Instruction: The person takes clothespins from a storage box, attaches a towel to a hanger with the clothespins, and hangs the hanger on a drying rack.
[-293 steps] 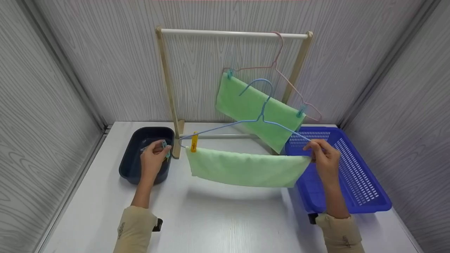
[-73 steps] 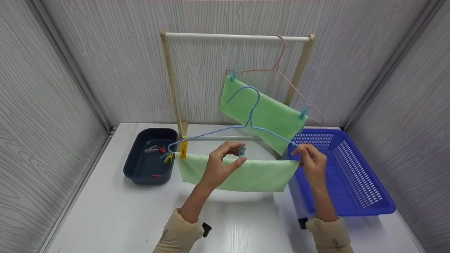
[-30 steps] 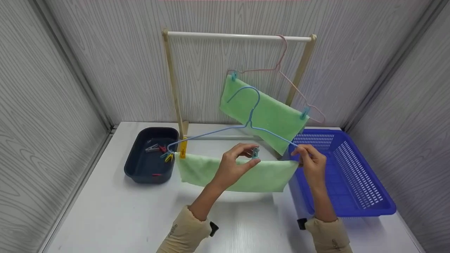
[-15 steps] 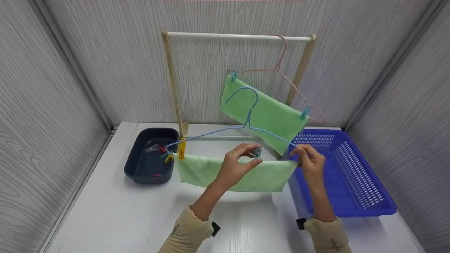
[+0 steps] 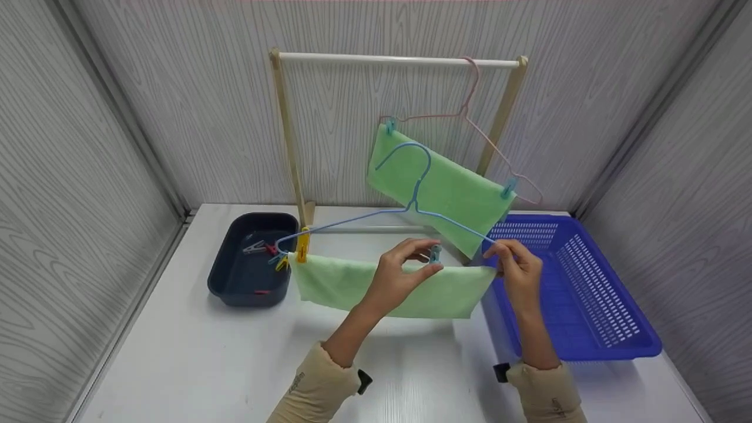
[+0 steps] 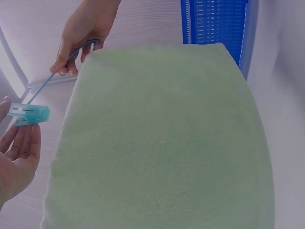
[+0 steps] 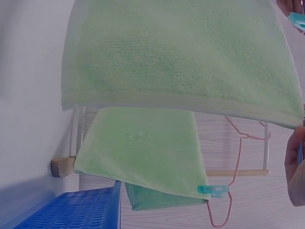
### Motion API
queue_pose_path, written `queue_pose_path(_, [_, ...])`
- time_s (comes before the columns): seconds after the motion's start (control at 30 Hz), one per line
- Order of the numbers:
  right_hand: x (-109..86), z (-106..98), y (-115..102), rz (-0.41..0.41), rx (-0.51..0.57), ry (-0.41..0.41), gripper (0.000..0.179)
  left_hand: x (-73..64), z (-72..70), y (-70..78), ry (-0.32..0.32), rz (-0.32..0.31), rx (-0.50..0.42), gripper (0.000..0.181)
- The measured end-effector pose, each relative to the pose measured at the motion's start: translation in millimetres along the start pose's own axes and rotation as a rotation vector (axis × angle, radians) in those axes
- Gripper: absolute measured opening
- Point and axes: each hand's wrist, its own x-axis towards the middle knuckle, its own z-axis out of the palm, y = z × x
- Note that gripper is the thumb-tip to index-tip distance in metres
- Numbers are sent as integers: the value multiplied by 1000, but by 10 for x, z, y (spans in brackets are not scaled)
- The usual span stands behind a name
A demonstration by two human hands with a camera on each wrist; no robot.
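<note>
My left hand (image 5: 390, 281) pinches a teal clothespin (image 5: 435, 254) between thumb and fingers, just above the top edge of a pale green towel (image 5: 423, 296). In the left wrist view this clothespin (image 6: 32, 113) lies across the fingertips, left of the towel. My right hand (image 5: 520, 271) grips the right end of a blue wire hanger (image 5: 416, 191) together with the towel's right top corner. A yellow clothespin (image 5: 302, 245) fastens the towel's left corner to the hanger. In the right wrist view the towel (image 7: 181, 52) hangs in the foreground, with the right hand's fingers at its lower right corner.
Behind stands a rack with a white rail (image 5: 376, 58). A pink hanger (image 5: 470, 111) on it bears another green towel (image 5: 435, 182), held by two teal clothespins. A dark bin (image 5: 220, 282) with several clothespins stands left, a blue basket (image 5: 605, 282) right.
The left hand has carried the teal clothespin from over the dark bin rightward toward the right hand, moving only slightly lately. The blue hanger and its towel have shifted a little left.
</note>
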Motion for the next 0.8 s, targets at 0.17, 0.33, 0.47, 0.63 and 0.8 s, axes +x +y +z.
queue_pose_path(0.17, [5, 12, -32, 14, -19, 0, 19, 2, 8, 4, 5, -4, 4, 37])
queue_pose_path(0.33, [16, 55, -173, 41, -25, -10, 20, 4, 19, 3, 3, -32, -9, 37])
queue_pose_path(0.47, [22, 89, -260, 53, -2, -10, 20, 19, 6, 116, -5, -38, -19, 36])
queue_pose_path(0.63, [20, 107, -269, 51, 11, -8, 19, 52, -29, 345, -9, -38, -23, 33])
queue_pose_path(0.8, [21, 112, -258, 52, -9, -9, 20, 60, -25, 378, -9, -44, -27, 33])
